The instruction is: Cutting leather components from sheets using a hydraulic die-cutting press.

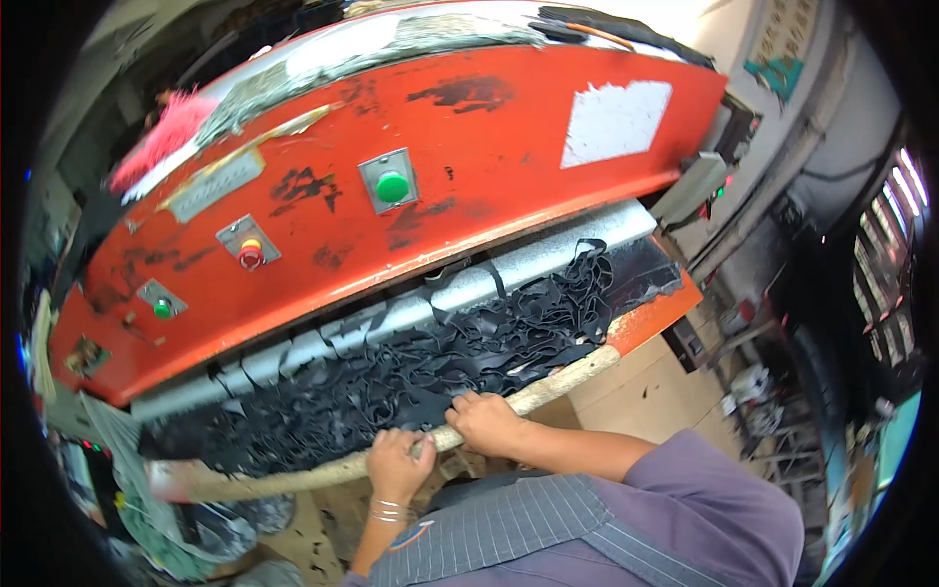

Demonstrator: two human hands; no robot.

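A tangled heap of thin black strips [469, 342] covers the bed of an orange machine in front of me. My left hand [399, 465] is at the bed's near edge, fingers curled over the pale padded bar [558, 383] and closed at the black material. A little to its right, my right hand [484, 423] also has bent fingers, pressed on the same edge of the heap. Between both hands lies a smoother, flat black piece [423, 411], which they appear to pinch. My fingers partly hide its ends.
The machine's orange front panel [509, 127] rises beyond the heap, with a large green button [392, 187], a red button [251, 254] and a smaller green button [162, 309]. A whitish beam [391, 318] runs beneath it. Plastic bags [230, 528] lie at lower left.
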